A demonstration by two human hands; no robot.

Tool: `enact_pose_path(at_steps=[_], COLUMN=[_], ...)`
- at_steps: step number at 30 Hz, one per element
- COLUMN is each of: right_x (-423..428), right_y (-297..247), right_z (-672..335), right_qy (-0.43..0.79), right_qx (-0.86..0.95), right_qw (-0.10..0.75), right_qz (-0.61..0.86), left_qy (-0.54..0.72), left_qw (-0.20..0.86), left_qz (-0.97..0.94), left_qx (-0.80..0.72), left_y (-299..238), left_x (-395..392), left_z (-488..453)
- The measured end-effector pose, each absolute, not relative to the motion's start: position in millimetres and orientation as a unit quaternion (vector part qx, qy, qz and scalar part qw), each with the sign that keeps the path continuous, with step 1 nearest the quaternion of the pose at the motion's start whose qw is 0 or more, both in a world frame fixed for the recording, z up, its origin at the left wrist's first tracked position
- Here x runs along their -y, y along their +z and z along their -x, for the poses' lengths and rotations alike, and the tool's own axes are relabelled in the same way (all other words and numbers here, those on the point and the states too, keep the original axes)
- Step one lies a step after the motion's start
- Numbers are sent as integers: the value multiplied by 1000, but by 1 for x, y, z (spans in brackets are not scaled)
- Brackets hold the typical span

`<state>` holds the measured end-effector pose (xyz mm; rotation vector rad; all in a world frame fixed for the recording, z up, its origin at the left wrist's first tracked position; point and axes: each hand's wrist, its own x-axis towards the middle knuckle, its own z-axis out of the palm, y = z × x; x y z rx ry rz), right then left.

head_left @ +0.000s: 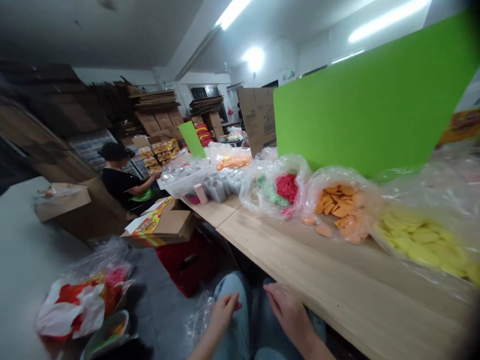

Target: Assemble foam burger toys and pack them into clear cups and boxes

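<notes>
My left hand [224, 309] is above my left knee, fingers curled in, with no object showing in it. Beside the table's near edge, over my other leg, is my right hand [287, 306]; its fingers are stretched forward and hold nothing visible. Both hands are apart from the goods on the wooden table [300, 255]. The clear bags there hold orange flat pieces [339, 202], yellow flat pieces [423, 235], red pieces [287, 187] and green pieces [272, 190]. A few orange pieces lie loose in front of their bag.
A green panel [360, 100] stands behind the bags. Left of the table, a cardboard box [176, 225] rests on a red crate [187, 270]. A co-worker [120, 175] sits farther back. A bin [107, 335] and bagged red material [71, 305] are on the floor at left.
</notes>
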<state>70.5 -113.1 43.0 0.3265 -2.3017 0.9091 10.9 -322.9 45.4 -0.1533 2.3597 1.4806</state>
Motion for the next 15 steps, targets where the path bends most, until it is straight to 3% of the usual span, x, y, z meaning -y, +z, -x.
enact_pose_path(at_steps=[3,8,15], right_x=[83,45,24], right_y=[31,2,-22], right_z=[-77,-95,-102], right_qy=[293,253,207], right_qx=[884,913,922], right_qw=[358,319,326], right_qz=[-69,-30,-35], left_qy=[503,472,453], left_qw=[98,48,-22], left_qz=[59,165,317], left_qx=[-857,-865,-833], left_y=[54,56,80], left_x=[335,383,460], left_z=[9,60,208])
